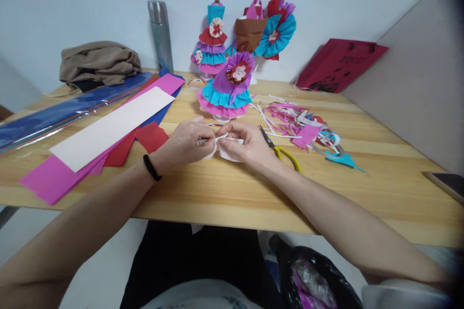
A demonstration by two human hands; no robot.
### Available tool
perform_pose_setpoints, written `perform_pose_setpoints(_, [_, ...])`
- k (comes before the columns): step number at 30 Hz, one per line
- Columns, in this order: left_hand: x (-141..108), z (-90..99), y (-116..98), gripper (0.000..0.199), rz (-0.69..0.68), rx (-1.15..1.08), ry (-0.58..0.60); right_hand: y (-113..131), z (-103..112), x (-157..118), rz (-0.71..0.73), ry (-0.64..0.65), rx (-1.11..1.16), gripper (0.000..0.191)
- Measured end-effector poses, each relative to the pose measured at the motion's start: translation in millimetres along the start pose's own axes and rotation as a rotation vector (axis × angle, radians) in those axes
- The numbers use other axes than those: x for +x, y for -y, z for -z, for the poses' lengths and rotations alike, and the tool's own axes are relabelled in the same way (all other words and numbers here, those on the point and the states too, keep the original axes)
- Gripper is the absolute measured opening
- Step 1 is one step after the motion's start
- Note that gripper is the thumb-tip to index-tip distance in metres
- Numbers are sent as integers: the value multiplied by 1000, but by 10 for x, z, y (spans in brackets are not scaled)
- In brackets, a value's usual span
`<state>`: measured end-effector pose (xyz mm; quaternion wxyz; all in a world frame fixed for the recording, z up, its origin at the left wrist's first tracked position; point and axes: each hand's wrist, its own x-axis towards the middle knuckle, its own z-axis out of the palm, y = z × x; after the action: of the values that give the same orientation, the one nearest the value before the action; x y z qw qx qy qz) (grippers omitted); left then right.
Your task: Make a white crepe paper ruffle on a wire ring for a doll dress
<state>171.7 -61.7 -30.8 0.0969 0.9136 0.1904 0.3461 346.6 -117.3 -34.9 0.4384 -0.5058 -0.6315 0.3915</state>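
Both my hands meet over the front of the table, pinching a small white strip [232, 153] that looks like crepe paper. My left hand [190, 140] has its fingers closed on the strip's left end. Thumb and fingers of my right hand [250, 145] grip it from the other side, and its edge looks gathered between them. Just beyond the hands stands a small dress form in a purple, blue and pink paper dress [226, 94] with a flower on it. Right of my right hand lie scissors with yellow handles [288, 157].
Paper scraps [300, 123] lie at the right, near a phone-like object [447, 183]. Coloured paper sheets [112, 128] spread across the left. Behind stand a flask [161, 36], a cloth [99, 63], more dressed forms [213, 43] and a red bag [340, 65]. A black bin bag [337, 280] is below.
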Motion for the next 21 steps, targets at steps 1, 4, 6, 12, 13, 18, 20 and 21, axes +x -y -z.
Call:
perform_pose_setpoints(1, [1,5,-1,30,4,2,-6,5,0,-1,-4,-3,3,26])
perform_pose_setpoints(4, [2,24,2,29,33,-11,-22,30,3,-12,6,-27,6,30])
perform_pose_setpoints(6, [0,35,6,26,51,-35,-30,46,5,-20,40,-43,-11,32])
perform_pose_setpoints(12, [3,45,5,24,98,-81,-39,49,11,-22,118,-83,-54,34])
perform_pose_setpoints(13, [5,44,4,24,104,-86,-43,47,14,-19,118,-79,-57,33])
perform_pose_setpoints(18, [7,36,7,28,90,-100,-57,18,44,4,64,-16,6,27])
perform_pose_setpoints(20, [5,35,6,27,97,-128,-40,1,66,17,42,0,60,26])
perform_pose_setpoints(21, [5,36,5,26,100,-142,-33,-5,78,22,33,10,86,26])
